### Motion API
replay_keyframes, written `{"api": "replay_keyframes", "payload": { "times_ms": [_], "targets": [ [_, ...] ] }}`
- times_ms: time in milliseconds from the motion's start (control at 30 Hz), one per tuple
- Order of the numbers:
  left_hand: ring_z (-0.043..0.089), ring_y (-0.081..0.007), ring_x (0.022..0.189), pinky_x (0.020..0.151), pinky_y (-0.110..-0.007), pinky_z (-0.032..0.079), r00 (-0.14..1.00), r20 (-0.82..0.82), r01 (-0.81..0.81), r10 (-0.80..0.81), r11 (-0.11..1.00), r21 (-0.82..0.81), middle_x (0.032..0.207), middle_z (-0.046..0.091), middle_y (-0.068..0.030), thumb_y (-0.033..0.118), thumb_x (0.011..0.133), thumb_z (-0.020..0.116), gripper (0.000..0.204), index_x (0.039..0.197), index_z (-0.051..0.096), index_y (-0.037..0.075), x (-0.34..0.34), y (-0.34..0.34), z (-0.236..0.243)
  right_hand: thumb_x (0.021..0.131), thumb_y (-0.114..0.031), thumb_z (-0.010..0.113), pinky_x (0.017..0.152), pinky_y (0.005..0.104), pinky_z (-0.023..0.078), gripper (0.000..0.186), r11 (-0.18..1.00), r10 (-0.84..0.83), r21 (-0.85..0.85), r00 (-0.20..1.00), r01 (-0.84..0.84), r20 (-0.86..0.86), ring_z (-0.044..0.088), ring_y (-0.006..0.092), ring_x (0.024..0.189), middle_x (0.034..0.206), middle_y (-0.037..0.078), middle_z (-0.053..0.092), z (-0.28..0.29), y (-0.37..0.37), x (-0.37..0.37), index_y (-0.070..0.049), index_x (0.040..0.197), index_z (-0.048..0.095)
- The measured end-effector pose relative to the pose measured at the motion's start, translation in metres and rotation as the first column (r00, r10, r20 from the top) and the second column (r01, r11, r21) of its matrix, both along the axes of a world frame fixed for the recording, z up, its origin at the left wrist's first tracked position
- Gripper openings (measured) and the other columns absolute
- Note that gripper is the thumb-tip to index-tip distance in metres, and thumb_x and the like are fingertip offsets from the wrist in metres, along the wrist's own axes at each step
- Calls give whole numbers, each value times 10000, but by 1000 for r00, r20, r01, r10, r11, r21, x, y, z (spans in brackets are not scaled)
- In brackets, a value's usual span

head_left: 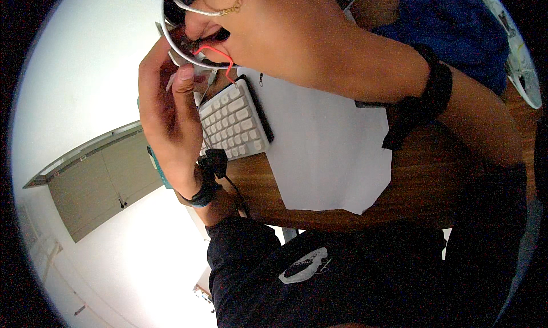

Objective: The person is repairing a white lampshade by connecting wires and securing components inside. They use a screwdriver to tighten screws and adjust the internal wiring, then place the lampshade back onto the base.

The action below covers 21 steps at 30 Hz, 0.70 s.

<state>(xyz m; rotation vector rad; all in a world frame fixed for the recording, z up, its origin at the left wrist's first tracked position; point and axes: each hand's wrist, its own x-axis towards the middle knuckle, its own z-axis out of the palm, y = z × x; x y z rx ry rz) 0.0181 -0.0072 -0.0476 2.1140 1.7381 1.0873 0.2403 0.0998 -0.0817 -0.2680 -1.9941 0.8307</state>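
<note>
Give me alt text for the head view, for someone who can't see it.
The left hand and right hand are close together at a curved white rim, near a thin red cord. Nearby, a white keyboard and white paper lie on a wooden desk. Any grip is unclear.

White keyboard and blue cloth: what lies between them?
In the head view, white paper lies between the keyboard and cloth; the right arm partly hides this stretch.

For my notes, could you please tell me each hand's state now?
Left hand: curled near white rim; hold unclear.
Right hand: bent near red cord; hold unclear.
</note>
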Motion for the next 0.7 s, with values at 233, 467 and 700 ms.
{"api": "replay_keyframes", "payload": {
  "times_ms": [233,467,700],
  "targets": [
    [678,-169,1107,925,-305,556,999,2,-47,47,999,25,1259,714,-103,164,1159,626,310,1423,611,4,2,0,-2,980,-127,757,789,494,564,137,975,-219,15,968,222,-121,710,337,853,917,213,728,-17,-7,-16,-5,966,697],
    [678,-171,1112,974,-316,550,997,47,-66,66,998,2,1266,710,-108,148,1148,644,291,1393,620,-7,3,-4,-4,972,-119,759,812,508,540,157,965,-251,8,937,261,-244,683,334,862,943,206,710,-26,-12,-22,3,1012,668],
    [694,-167,1110,1015,-306,555,996,12,-86,86,996,3,1253,719,-115,48,1096,700,304,1386,635,-18,6,-7,-4,940,-110,786,790,497,571,166,958,-286,-26,954,284,-90,715,344,840,933,214,722,-22,-13,-28,11,989,682]
  ]
}}
